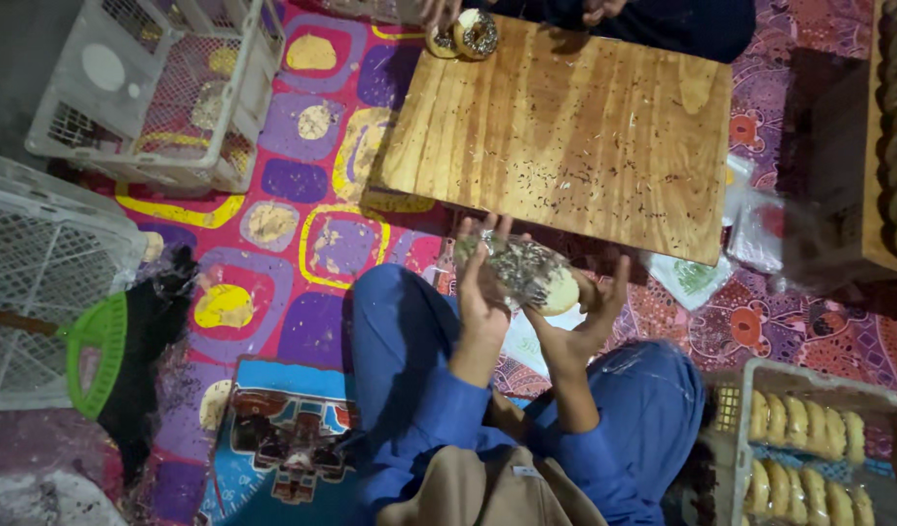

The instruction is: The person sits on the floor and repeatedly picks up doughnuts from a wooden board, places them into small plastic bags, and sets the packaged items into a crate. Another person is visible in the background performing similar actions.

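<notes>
Both hands [483,292] [590,317] cradle a wrapped doughnut [531,276] just short of the board's edge [565,229].

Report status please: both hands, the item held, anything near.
Left hand and right hand both on the wrapped sprinkled doughnut, held above the lap. Wooden board just ahead. Another person's hand at two doughnuts on its far edge.

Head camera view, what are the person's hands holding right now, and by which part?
A sprinkle-topped doughnut in clear plastic wrap, held between both hands: left hand on its left side, right hand at its right edge.
</notes>
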